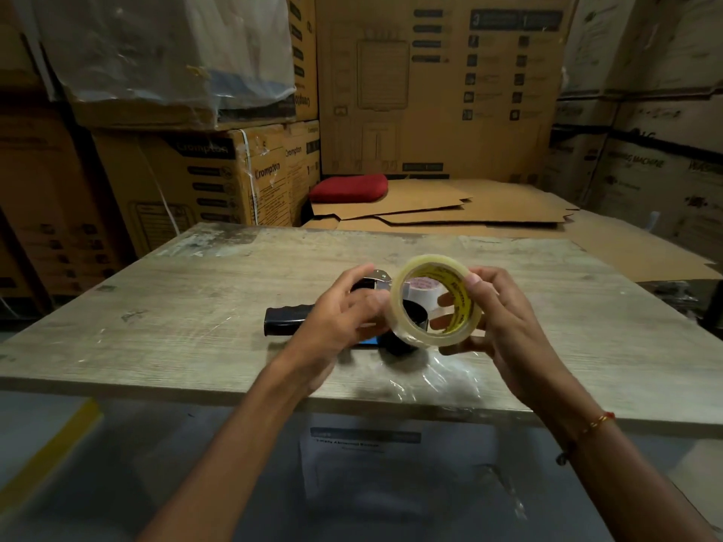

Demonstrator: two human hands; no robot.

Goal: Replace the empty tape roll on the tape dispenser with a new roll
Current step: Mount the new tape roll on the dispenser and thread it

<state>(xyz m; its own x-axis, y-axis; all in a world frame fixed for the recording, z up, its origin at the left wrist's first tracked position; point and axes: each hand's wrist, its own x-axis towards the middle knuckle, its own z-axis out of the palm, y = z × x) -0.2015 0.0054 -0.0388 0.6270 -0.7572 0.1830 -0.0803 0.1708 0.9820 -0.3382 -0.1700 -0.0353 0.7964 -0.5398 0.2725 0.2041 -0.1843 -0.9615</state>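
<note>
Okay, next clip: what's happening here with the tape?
A person holds a clear new tape roll up in the right hand, while the left hand touches its edge. The black tape dispenser lies on the wooden table beneath. The roll is not yet on the dispenser; crumpled clear wrap sits nearby.

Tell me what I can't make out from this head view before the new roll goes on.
- Tape dispenser hub and blade: mostly hidden behind the left hand and the new tape roll.
- Loose end of the roll: not visible; clear tape, blurred.
- White object seen through the roll's hole: possibly the empty core; too little shows.
- Right hand fingers: partly behind the roll.
- Paper label below the table edge: blurred, unreadable.
</note>
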